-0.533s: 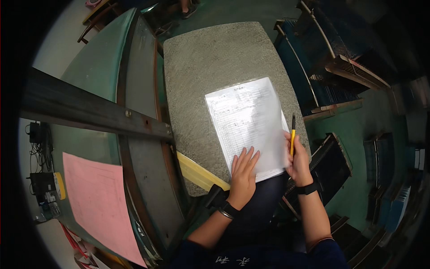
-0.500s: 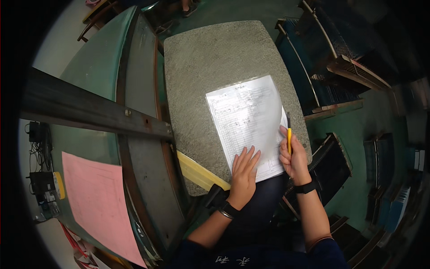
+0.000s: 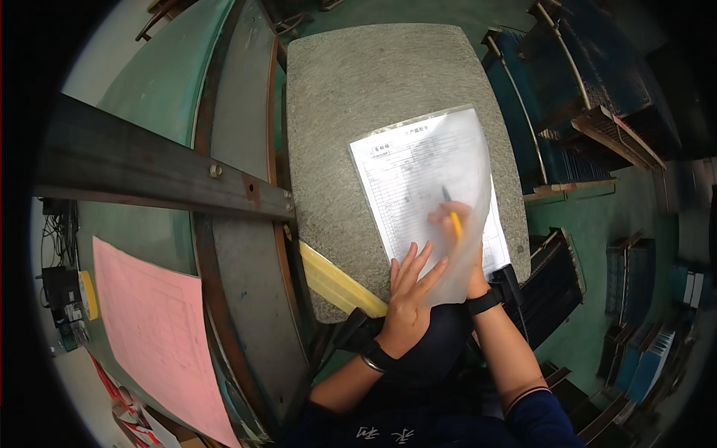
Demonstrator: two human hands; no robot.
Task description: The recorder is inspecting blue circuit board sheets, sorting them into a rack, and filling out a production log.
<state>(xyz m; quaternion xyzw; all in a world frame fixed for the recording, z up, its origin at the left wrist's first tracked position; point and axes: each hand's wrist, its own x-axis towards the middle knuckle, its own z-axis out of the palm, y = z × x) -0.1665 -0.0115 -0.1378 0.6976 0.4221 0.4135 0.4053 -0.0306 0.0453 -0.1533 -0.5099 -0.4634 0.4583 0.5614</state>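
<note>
Gripping a slim yellow pen with a dark end (image 3: 457, 226), the right hand (image 3: 473, 265) is sitting beneath a lifted, cloudy sheet of translucent plastic (image 3: 450, 280); its fingers are showing hazily through the film; the white paper form with a printed grid (image 3: 392, 187) is lying tilted on the near right part of a grey, speckled, rounded slab tabletop (image 3: 373, 75).

Trouble could be brewing at that loose film: its right edge is curling over the hand, so a slip could be dropping it across the pen and blurring a mark; a tug from the wrist could be skewing the form, which is lying close to the slab's near edge; whether the pen tip is touching paper, I cannot tell.

Now to the pose: the left hand (image 3: 407, 312) is lying flat with its fingers fanned wide over the form's near left corner, holding nothing, its thumb slanting toward the film's near edge; the right forearm is angling in from the near right, a black band (image 3: 485, 301) circling its wrist, the fingers pinching narrowly round the pen; a pale yellow flat strip (image 3: 340, 282) is lying left of the left hand.
</note>
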